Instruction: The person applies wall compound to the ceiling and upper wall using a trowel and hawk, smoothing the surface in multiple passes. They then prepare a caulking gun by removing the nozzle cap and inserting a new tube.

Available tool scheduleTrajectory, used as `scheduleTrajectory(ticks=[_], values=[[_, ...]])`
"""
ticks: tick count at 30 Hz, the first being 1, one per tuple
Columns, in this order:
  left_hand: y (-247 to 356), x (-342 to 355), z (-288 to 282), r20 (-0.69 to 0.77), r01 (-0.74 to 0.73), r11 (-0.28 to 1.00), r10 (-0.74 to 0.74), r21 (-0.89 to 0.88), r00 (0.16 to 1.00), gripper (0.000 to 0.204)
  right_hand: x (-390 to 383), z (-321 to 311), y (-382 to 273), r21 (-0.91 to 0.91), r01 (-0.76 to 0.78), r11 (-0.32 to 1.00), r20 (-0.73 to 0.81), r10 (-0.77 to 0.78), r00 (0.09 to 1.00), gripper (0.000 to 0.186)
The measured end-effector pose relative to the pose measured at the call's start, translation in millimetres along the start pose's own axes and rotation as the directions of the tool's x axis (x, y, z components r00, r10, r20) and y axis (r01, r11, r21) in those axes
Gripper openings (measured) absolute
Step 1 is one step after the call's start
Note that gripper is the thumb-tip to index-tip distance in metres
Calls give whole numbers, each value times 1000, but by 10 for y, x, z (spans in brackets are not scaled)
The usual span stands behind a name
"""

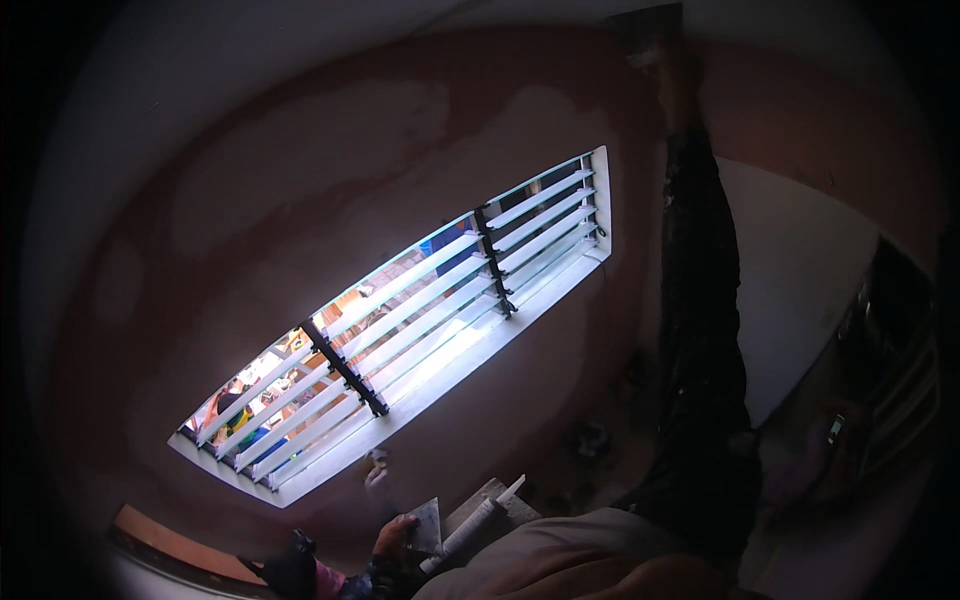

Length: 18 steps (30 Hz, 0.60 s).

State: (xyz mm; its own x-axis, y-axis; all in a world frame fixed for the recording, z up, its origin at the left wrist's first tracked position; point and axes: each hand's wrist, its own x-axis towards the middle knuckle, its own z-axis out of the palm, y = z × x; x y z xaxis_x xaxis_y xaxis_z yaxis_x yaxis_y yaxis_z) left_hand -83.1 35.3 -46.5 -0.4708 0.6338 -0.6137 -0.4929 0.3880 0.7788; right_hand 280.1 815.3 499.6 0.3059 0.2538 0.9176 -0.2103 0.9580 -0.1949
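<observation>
My right arm, in a dark paint-specked sleeve, reaches up along the right side. My right hand (pixel 680 95) is closed around a wide-bladed scraper (pixel 652 24), its blade against the top of the wall near the ceiling. Low in the picture, my left hand (pixel 394 536) grips a flat grey metal plate (pixel 427 524), thumb on its near face; its handle, if any, is hidden. Close to that plate lies a pale, roughly cylindrical thing (pixel 468 535) beside a flat board-like piece (pixel 505 502); dim light hides their kind.
A louvred window (pixel 430 300) with a white sill slants across the reddish wall (pixel 330 150), which bears paler smoothed patches. Outside, a person (pixel 236 415) is visible. A white panel (pixel 790 280) stands at right. At lower left are a brown wooden edge (pixel 185 552) and a black-and-pink item (pixel 300 570).
</observation>
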Motion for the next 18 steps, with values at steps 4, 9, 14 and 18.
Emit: scheduleTrajectory(ticks=[4,9,14,18], values=[[31,39,-2,-17,-7,997,9,77,1000,21,-155,262,-160,383,-303,873,29,316,948,42],[-122,33,-179,-66,13,997,-8,72,998,22,-286,1553,-1755,654,-138,744,-139,298,944,11],[81,215,-97,45,1,1000,0,-12,999,21,-703,1377,-1546,-460,439,772,-80,-528,845,29],[21,-27,-62,-6,-326,908,336,-263,942,25,-2334,1456,-2098,-146,195,970,-36,-202,979,23]])
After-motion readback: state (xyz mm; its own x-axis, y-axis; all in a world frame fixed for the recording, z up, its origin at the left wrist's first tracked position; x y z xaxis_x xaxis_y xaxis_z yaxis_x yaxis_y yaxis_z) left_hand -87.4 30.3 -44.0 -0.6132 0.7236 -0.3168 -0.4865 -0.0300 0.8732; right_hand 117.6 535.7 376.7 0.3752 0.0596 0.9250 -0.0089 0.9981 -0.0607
